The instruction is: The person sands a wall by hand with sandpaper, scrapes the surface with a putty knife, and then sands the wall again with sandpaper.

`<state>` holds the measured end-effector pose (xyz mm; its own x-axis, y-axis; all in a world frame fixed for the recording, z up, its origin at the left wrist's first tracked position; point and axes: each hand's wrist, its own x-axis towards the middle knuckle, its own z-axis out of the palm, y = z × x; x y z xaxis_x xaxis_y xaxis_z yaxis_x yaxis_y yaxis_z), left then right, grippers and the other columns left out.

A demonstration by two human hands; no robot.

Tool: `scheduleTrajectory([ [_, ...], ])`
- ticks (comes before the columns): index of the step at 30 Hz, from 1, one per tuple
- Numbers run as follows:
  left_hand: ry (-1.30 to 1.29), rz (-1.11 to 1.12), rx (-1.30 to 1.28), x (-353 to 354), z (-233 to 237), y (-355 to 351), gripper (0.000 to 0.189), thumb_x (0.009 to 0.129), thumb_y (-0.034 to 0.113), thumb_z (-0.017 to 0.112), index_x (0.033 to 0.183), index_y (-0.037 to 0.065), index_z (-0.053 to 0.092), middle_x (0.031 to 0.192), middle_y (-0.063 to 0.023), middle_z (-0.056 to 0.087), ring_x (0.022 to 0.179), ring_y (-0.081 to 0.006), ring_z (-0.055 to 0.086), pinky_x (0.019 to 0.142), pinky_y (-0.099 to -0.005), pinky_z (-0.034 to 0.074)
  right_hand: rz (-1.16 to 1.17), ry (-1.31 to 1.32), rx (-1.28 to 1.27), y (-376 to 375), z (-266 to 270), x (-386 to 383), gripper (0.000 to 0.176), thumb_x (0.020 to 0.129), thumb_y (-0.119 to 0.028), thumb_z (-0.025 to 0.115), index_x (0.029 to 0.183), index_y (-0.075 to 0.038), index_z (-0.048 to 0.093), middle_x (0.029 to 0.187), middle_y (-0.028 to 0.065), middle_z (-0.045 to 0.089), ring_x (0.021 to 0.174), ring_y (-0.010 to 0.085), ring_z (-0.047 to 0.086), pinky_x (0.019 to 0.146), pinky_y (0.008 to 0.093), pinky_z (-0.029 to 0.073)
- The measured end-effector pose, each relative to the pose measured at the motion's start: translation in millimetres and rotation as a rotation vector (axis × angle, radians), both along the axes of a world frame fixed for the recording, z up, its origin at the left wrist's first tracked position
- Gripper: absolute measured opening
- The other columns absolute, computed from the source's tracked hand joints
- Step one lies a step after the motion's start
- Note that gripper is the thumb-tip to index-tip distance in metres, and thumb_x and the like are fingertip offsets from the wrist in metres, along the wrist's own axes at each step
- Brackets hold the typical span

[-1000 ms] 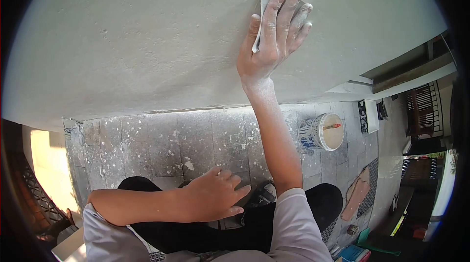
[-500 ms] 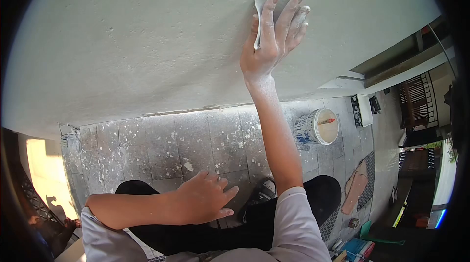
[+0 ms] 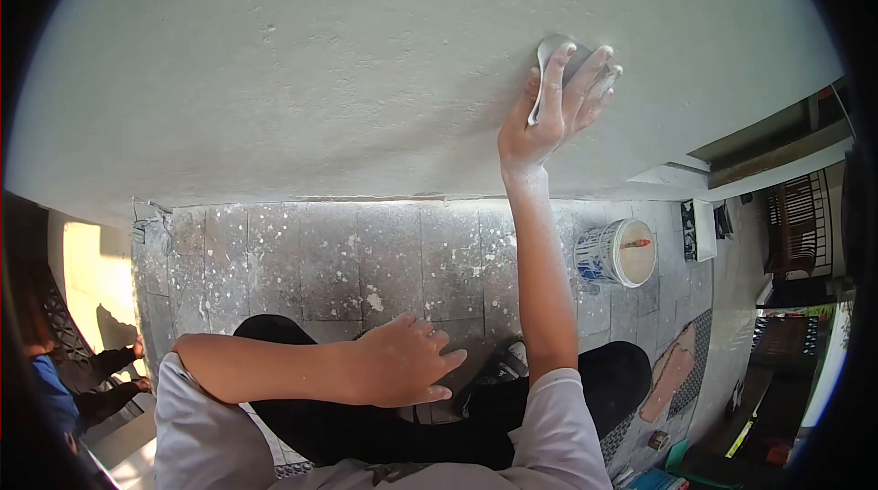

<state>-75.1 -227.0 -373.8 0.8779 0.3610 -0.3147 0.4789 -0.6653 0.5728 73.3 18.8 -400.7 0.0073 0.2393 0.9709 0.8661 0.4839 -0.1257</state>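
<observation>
My right hand (image 3: 562, 110), dusted white, presses a grey curved sheet (image 3: 563, 53) flat against the pale wall (image 3: 366, 60). Its fingers are spread over the sheet, and the thumb lies by the sheet's curled left edge. My left hand (image 3: 407, 364) hangs above my knees with its fingers apart and nothing in it. Fine pits and small bumps mark the wall to the left of the sheet.
A white bucket (image 3: 631, 254) with pale contents and a red-handled tool stands on the speckled tile floor (image 3: 302, 261). Behind it is a white tray (image 3: 702, 230). A person's legs (image 3: 105, 385) show at the far left. Flattened cardboard (image 3: 669, 376) lies at right.
My right hand and the sheet appear lower and further right in the view. The whole view has shifted slightly too. My left hand keeps much the same pose. More of the person at left shows.
</observation>
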Motion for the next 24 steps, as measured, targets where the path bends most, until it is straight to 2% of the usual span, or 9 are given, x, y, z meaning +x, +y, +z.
scheduleTrajectory([
  [2, -0.030, -0.004, 0.002, -1, 3, -2, 0.056, 0.097, 0.046, 0.042, 0.135, 0.005, 0.047, 0.111, -0.0200, 0.058, 0.107, -0.0336, 0.056, 0.095, -0.0453, 0.041, 0.041, 0.059, 0.041, 0, 52, -12, 0.041, 0.097, -0.019, 0.051, 0.138, -0.013, 0.049, 0.151, 0.0198, 0.028, 0.142, 0.0419, 0.017, 0.112, 0.0584, 0.012],
  [3, -0.042, -0.008, 0.006, -2, 6, -2, 0.056, 0.097, 0.046, 0.042, 0.134, 0.005, 0.047, 0.110, -0.0201, 0.058, 0.107, -0.0336, 0.056, 0.094, -0.0452, 0.042, 0.078, 0.092, 0.047, 1, 51, -16, 0.041, 0.097, -0.018, 0.050, 0.137, -0.014, 0.050, 0.152, 0.0195, 0.027, 0.142, 0.0428, 0.017, 0.111, 0.0600, 0.011],
  [5, -0.111, -0.034, -0.083, -1, 2, 1, 0.056, 0.097, 0.046, 0.042, 0.134, 0.005, 0.047, 0.110, -0.0197, 0.058, 0.106, -0.0335, 0.056, 0.094, -0.0443, 0.042, 0.056, 0.059, -0.034, -2, -12, -9, 0.042, 0.096, -0.017, 0.052, 0.138, -0.014, 0.049, 0.152, 0.0196, 0.026, 0.142, 0.0435, 0.016, 0.111, 0.0604, 0.011],
  [9, 0.014, -0.033, 0.069, 1, 0, 7, 0.057, 0.097, 0.047, 0.041, 0.134, 0.005, 0.047, 0.110, -0.0186, 0.058, 0.106, -0.0333, 0.056, 0.094, -0.0422, 0.042, 0.027, -0.036, -0.007, 1, -19, 1, 0.046, 0.093, -0.014, 0.055, 0.139, -0.014, 0.048, 0.152, 0.0201, 0.027, 0.142, 0.0432, 0.016, 0.111, 0.0600, 0.011],
  [12, -0.084, -0.031, -0.001, 2, 0, 6, 0.057, 0.097, 0.047, 0.041, 0.134, 0.004, 0.048, 0.110, -0.0186, 0.058, 0.106, -0.0340, 0.056, 0.094, -0.0423, 0.042, 0.022, 0.073, 0.044, 5, 49, -12, 0.044, 0.092, -0.016, 0.055, 0.136, -0.022, 0.051, 0.150, 0.0150, 0.032, 0.143, 0.0334, 0.021, 0.115, 0.0536, 0.010],
  [15, -0.099, -0.060, -0.142, 2, -10, 9, 0.057, 0.097, 0.047, 0.042, 0.134, 0.004, 0.048, 0.111, -0.0188, 0.058, 0.107, -0.0339, 0.056, 0.094, -0.0431, 0.042, 0.051, 0.017, -0.066, -3, -40, -1, 0.047, 0.091, -0.011, 0.055, 0.138, -0.014, 0.049, 0.151, 0.0201, 0.029, 0.143, 0.0409, 0.017, 0.113, 0.0584, 0.007],
  [18, 0.131, -0.052, -0.032, 8, -4, 20, 0.056, 0.097, 0.046, 0.043, 0.134, 0.004, 0.047, 0.111, -0.0190, 0.058, 0.108, -0.0341, 0.056, 0.095, -0.0439, 0.042, 0.024, -0.029, -0.057, 0, -63, 5, 0.046, 0.092, -0.013, 0.054, 0.138, -0.014, 0.049, 0.152, 0.0198, 0.028, 0.143, 0.0407, 0.015, 0.113, 0.0587, 0.005],
  [21, -0.060, -0.022, 0.018, 6, -5, 12, 0.056, 0.097, 0.045, 0.043, 0.135, 0.004, 0.047, 0.110, -0.0192, 0.058, 0.109, -0.0348, 0.055, 0.095, -0.0446, 0.042, 0.063, 0.039, 0.041, 11, 23, -11, 0.044, 0.100, -0.027, 0.042, 0.142, -0.016, 0.043, 0.153, 0.0191, 0.024, 0.144, 0.0404, 0.012, 0.112, 0.0588, 0.004],
  [24, -0.131, -0.051, -0.138, 6, -13, 6, 0.057, 0.096, 0.045, 0.044, 0.134, 0.003, 0.047, 0.109, -0.0192, 0.059, 0.107, -0.0356, 0.056, 0.094, -0.0450, 0.042, 0.025, 0.062, 0.037, 15, 47, -21, 0.046, 0.101, -0.033, 0.034, 0.145, -0.019, 0.038, 0.155, 0.0185, 0.019, 0.144, 0.0406, 0.007, 0.112, 0.0596, 0.002],
])
